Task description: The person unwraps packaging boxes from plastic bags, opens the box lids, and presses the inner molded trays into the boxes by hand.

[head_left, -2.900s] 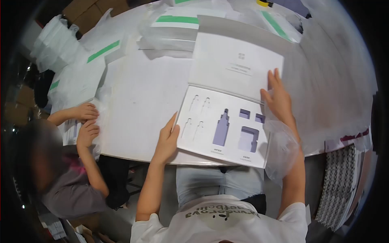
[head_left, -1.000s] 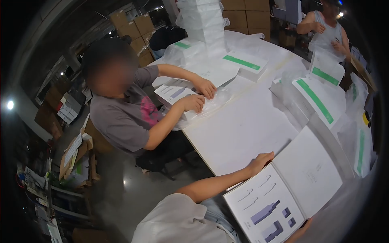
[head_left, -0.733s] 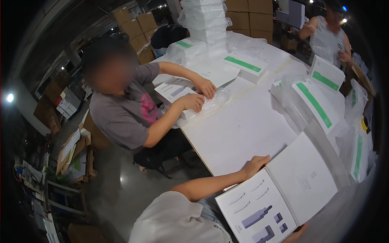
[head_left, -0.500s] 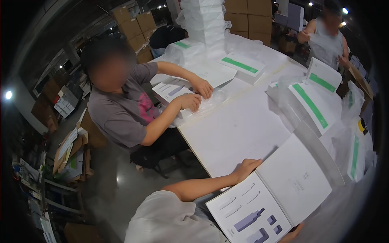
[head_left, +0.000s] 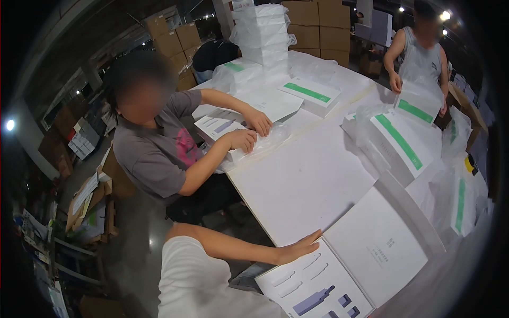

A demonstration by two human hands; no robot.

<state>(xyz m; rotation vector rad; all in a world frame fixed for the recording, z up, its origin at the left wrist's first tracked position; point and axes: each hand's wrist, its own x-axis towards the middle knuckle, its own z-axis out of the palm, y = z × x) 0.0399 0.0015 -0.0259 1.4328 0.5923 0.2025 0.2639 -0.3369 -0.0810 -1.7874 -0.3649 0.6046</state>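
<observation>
An open white box (head_left: pixel 283 271) lies at the near edge of the table, tilted in view. Its tray has white slots shaped like slim tools and purple cutouts, one long and others small and square. The lid (head_left: pixel 382 246) is folded back to the right, with small grey print inside. My left hand (head_left: pixel 299 250) rests along the box's upper left edge, fingers stretched out and nothing in its grasp. My right hand is out of view below the frame.
Across the white table (head_left: pixel 307 175), a person (head_left: pixel 154 143) handles a similar box and clear plastic. Green-striped boxes (head_left: pixel 397 140) stand at right, near another person (head_left: pixel 421 58) holding one. Wrapped boxes (head_left: pixel 260 40) are stacked at the back.
My left hand has shifted left and flattened along the box edge. The box has moved slightly left and down. My right hand has left the view. The far-right person has lowered plastic onto a box.
</observation>
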